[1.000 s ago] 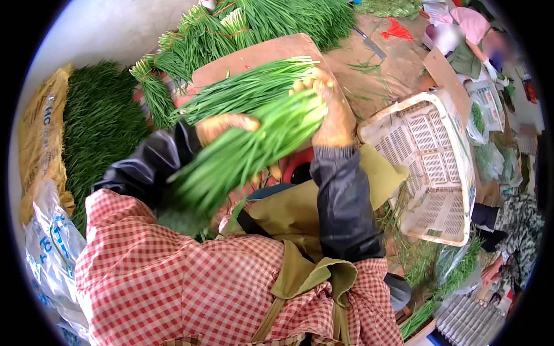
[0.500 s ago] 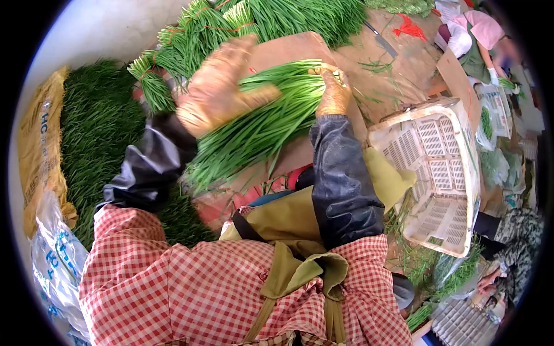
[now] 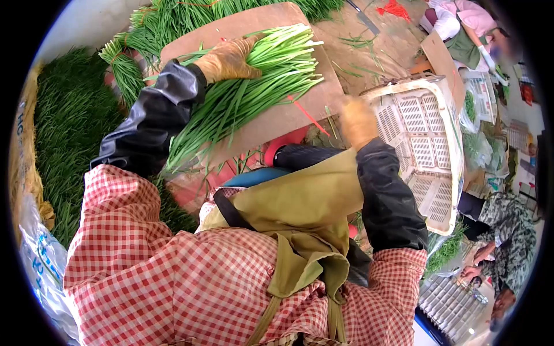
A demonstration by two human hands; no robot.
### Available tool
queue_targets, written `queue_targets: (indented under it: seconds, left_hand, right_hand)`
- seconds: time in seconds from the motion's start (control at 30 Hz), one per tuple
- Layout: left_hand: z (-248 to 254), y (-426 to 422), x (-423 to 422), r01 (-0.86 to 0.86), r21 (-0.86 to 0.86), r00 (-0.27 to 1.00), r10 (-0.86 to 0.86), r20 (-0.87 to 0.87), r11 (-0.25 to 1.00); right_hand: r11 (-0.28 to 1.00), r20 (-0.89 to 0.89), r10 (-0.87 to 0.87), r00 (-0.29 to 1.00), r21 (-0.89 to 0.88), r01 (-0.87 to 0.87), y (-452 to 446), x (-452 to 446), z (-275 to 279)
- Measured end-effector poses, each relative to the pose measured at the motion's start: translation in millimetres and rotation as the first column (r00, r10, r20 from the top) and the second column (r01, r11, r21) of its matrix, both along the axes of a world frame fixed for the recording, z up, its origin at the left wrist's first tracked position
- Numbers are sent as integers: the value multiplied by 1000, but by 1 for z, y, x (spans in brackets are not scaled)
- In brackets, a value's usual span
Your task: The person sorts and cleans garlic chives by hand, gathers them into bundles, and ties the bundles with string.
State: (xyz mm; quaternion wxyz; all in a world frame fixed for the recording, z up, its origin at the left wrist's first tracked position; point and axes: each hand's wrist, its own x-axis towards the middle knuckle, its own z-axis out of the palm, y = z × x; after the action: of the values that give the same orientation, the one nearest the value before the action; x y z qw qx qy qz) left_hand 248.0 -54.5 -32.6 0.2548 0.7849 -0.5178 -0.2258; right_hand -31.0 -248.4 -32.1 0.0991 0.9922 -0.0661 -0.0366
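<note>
A loose bunch of garlic chives (image 3: pixel 248 95) lies slantwise on a brown board (image 3: pixel 222 29), its pale cut ends to the upper right. My left hand (image 3: pixel 228 60), in a tan glove, grips the bunch from above near the pale ends. Clear of the chives, my right hand (image 3: pixel 358 122) is beside the crate's left rim; motion blur hides its gloved fingers. A red tie strip (image 3: pixel 310 116) sticks out from beneath the bunch toward the lower right.
Tied chive bundles (image 3: pixel 124 66) are piled behind the board. Loose greens (image 3: pixel 72 132) lie on a sack at left. A white plastic crate (image 3: pixel 424 150) stands at right. Farther back are a knife (image 3: pixel 363 17) and red ties (image 3: pixel 395 9). Two people work at the far right.
My right hand has let go of the chives and moved right, toward the crate. My left hand has come down onto the bunch. The red strip now shows under it.
</note>
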Motion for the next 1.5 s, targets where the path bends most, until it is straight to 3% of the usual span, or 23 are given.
queue_targets:
  seconds: [0.03, 0.1, 0.27, 0.37, 0.47, 0.53, 0.57, 0.6, 0.63, 0.67, 0.73, 0.8, 0.87, 0.93, 1.03, 1.13, 1.2, 1.23, 1.27, 1.33, 1.37, 1.43, 1.5]
  left_hand:
    - [2, 0, 2, 53, 6, 999, -53, -3, 999]
    - [18, 0, 8, 125, 47, 986, -119, -117, 991]
    - [6, -7, 18, 56, 109, 992, -42, -123, 992]
    - [12, -8, -30, -165, 236, 907, 53, 418, 958]
    - [3, -1, -47, -183, 220, 843, 37, 537, 958]
    - [-3, 3, -52, -171, 188, 832, 39, 553, 967]
    - [-4, 2, -57, -218, 169, 788, 71, 612, 961]
    - [-3, 1, -61, -263, 148, 738, 100, 667, 953]
    - [0, -4, -61, -290, 212, 811, 122, 572, 933]
    - [1, -7, -64, -314, 227, 821, 144, 552, 922]
    - [4, -5, -67, -289, 244, 859, 138, 494, 926]
    - [2, -5, -70, -285, 234, 863, 142, 485, 930]
    - [4, -6, -76, -298, 220, 854, 157, 496, 929]
    - [-2, -11, -76, -323, 235, 839, 163, 519, 917]
    - [-12, -7, -75, -333, 184, 776, 158, 611, 925]
    - [6, -6, -59, -324, 261, 858, 166, 486, 909]
    - [23, 1, -27, 37, 274, 999, -37, -4, 961]
    - [61, -3, -22, 47, 431, 999, -40, -26, 901]
    - [60, -7, -14, 51, 435, 999, -46, -21, 899]
    - [59, -18, 11, -220, 78, 974, 214, 77, 972]
    - [37, -33, 28, -215, 71, 975, 209, 78, 974]
    - [-1, -61, 36, -132, 1, 886, 118, 448, 991]
    - [-2, -66, 22, -193, 108, 894, 129, 430, 975]
  right_hand:
    - [1000, 1, 4, 1000, -1, -4, 10, -1, -3]
    - [946, -78, 322, 944, 55, -318, 27, 7, -15]
    - [927, -98, 372, 923, 85, -365, 48, 23, -32]
    - [952, -80, 295, 952, 110, -285, 48, 22, -31]
    - [957, -67, 264, 962, 139, -253, 58, 21, -33]
    - [858, 194, 90, 977, 484, -175, 70, 13, -39]
    - [855, 197, 102, 975, 483, -187, 83, 24, -28]
    - [561, 148, -169, 975, 828, -28, 99, 36, -18]
    - [120, -22, -382, 924, 990, 73, 112, 45, -11]
    - [120, -20, -373, 927, 990, 69, 115, 56, -12]
    - [-66, 152, -677, 720, 962, -265, 111, 86, -17]
    - [244, 301, -734, 609, 953, -176, 88, 104, -34]
    - [857, 556, -397, 730, 510, 77, 95, 106, 3]
    - [984, 521, -46, 852, 169, -50, 97, 117, 18]
    - [955, 639, 71, 766, 177, -236, 86, 147, -7]
    - [926, 711, 3, 704, 264, -270, 77, 154, -18]
    - [915, 682, -210, 700, 390, -105, 79, 149, -20]
    - [916, 721, -177, 670, 370, -155, 77, 149, -21]
    - [915, 723, -185, 666, 373, -151, 78, 149, -22]
    - [922, 695, -208, 688, 374, -99, 84, 147, -21]
    - [925, 705, -210, 677, 368, -95, 86, 146, -23]
    - [922, 723, -211, 657, 370, -112, 88, 145, -24]
    - [913, 721, -232, 653, 393, -110, 89, 144, -28]
